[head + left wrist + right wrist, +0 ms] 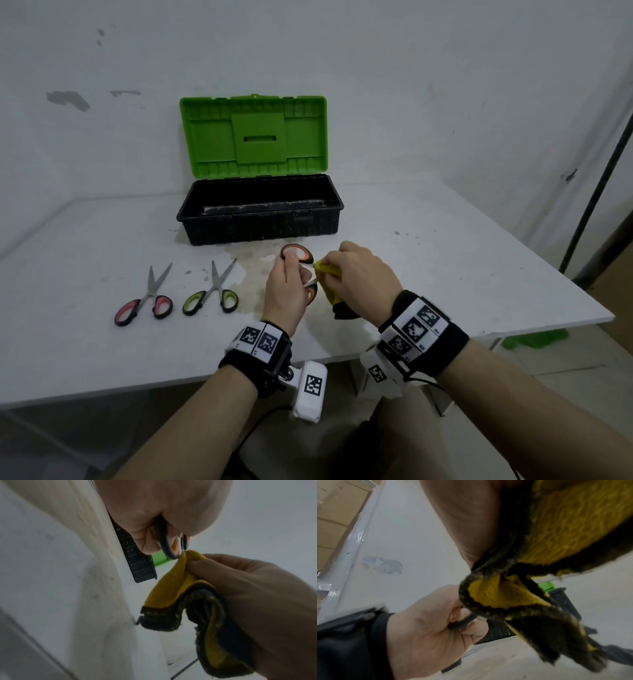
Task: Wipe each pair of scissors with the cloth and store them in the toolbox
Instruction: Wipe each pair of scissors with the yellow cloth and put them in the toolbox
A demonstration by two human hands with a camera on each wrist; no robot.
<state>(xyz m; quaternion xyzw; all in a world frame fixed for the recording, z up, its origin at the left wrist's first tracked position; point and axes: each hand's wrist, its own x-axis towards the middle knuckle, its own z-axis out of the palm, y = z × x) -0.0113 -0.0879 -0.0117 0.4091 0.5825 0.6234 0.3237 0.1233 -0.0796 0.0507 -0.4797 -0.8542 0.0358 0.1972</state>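
Note:
My left hand (289, 284) grips the orange-handled scissors (297, 253) by their handles (169, 547), lifted in front of the toolbox. Its fingers pass through a black handle loop (464, 620). My right hand (356, 277) holds a folded yellow cloth with dark edging (327, 274) (171, 588) (556, 534) against the scissors; the blades are hidden inside the cloth. Red-handled scissors (145, 301) and green-handled scissors (214, 294) lie on the white table to the left. The black toolbox (260, 212) stands at the back with its green lid (253, 135) up.
The white table (445, 274) has a stained patch in front of the toolbox. Its right edge runs close behind my right hand. A dark pole (596, 195) leans at the far right, and something green (534, 339) lies on the floor.

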